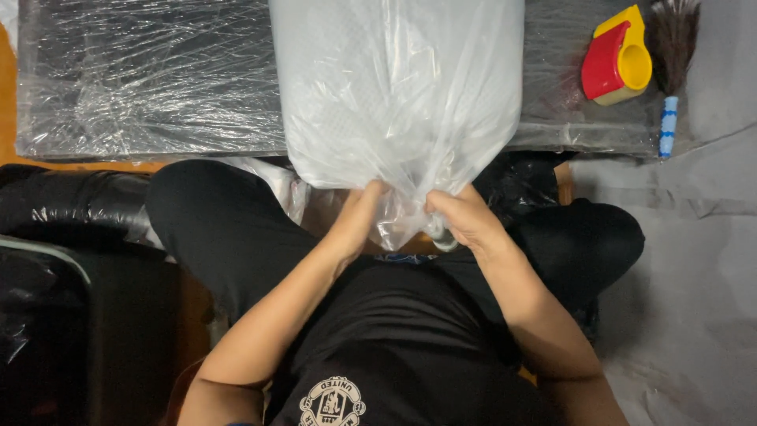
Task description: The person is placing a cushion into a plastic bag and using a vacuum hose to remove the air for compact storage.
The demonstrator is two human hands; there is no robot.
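I see the clear plastic bag [398, 95] at 12 o'clock, its neck at centre; left hand [356, 217] and right hand [465, 217] both pinched closed on it — best kept gathered tight, grips close together.

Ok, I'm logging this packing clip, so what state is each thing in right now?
Clear plastic bag: filled with white material, open end gathered.
Left hand: grip closed on the bag's end.
Right hand: grip closed on the bag's end.
Tape dispenser: lying untouched.
Brush: lying untouched.
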